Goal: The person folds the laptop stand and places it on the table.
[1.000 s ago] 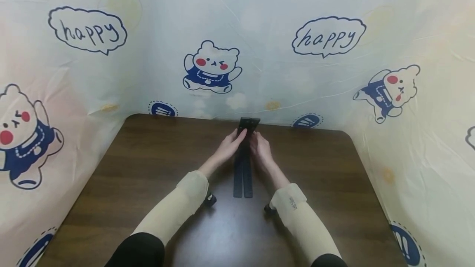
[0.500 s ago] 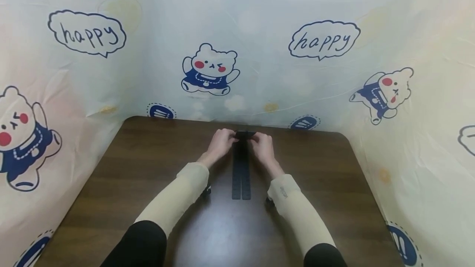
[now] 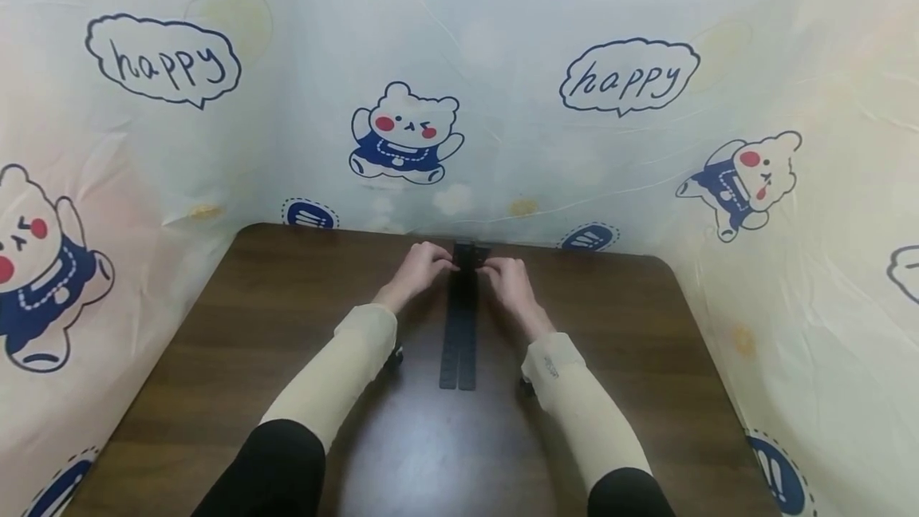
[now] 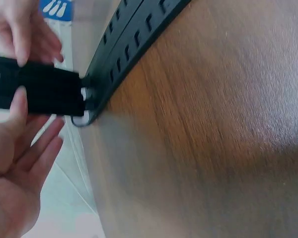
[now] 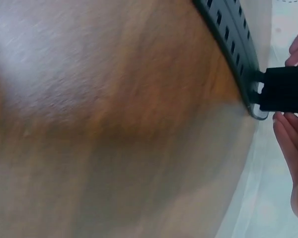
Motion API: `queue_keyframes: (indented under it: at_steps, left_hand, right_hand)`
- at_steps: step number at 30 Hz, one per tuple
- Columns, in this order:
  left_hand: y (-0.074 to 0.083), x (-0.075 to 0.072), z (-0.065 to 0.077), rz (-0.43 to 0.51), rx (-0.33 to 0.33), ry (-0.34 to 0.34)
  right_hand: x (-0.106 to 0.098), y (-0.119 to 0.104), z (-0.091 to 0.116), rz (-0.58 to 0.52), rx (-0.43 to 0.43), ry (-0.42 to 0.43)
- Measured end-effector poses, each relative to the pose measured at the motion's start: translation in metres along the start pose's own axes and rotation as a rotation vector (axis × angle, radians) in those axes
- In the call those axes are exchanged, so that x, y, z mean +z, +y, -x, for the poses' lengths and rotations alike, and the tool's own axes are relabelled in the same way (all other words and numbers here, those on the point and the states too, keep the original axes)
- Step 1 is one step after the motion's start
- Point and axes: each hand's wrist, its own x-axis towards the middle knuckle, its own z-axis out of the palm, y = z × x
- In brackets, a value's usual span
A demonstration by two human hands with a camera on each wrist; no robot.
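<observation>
A black folding stand [image 3: 459, 333] lies lengthwise on the table, its two slotted rails side by side toward the person. At the far end, a black hinged panel [image 4: 44, 91] is lifted at an angle from the rails, as the left wrist view shows. My left hand [image 3: 424, 266] pinches the panel's left edge, thumb on its face and fingers behind. From the other side my right hand [image 3: 508, 282] pinches its right edge. In the right wrist view the panel [image 5: 285, 89] meets the slotted rails at a hinge, with right fingers [image 5: 293, 144] along its edge.
The stand is on a dark brown wooden table [image 3: 287, 341] with rounded far corners. Behind it and at both sides hangs a pale cloth backdrop [image 3: 502, 126] printed with bears and words. Small black wrist cameras show under both light cuffs.
The hands came down from higher on the panel to its side edges and spread slightly apart. The panel looks lower and narrower than a second ago, and the rails have shifted a little left.
</observation>
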Motion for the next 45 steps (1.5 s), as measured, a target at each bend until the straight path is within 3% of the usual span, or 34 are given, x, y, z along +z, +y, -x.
queue_keyframes:
  at_steps: [6,10,12,15,19,22,29,34,45]
  left_hand:
    - [-0.005,-0.007,0.010,0.048,0.036,-0.104]
    - [-0.005,-0.008,0.017,0.036,0.043,-0.123]
    - [-0.003,-0.008,0.020,0.029,0.047,-0.097]
    - [0.000,-0.008,0.025,0.015,0.092,-0.005]
    - [0.011,-0.010,0.029,-0.009,0.194,0.123]
    - [0.019,-0.012,0.031,-0.042,0.227,0.159]
    - [0.026,-0.012,0.035,-0.141,0.197,0.134]
    - [0.027,-0.009,0.036,-0.184,0.211,0.112]
    - [0.026,-0.004,0.053,-0.091,0.153,0.067]
  right_hand:
    - [0.002,0.006,0.010,-0.126,0.032,-0.047]
    - [0.002,0.005,0.015,-0.211,0.052,-0.067]
    - [0.002,0.004,0.017,-0.229,0.056,-0.076]
    - [0.002,0.004,0.017,-0.236,0.047,-0.067]
    - [-0.002,0.000,0.017,-0.242,0.005,-0.004]
    - [-0.006,-0.006,0.018,-0.239,-0.042,0.042]
    - [-0.012,-0.017,0.019,-0.176,-0.104,0.080]
    - [-0.012,-0.018,0.020,-0.087,-0.124,0.090]
    - [-0.018,-0.016,0.033,-0.023,-0.069,-0.031]
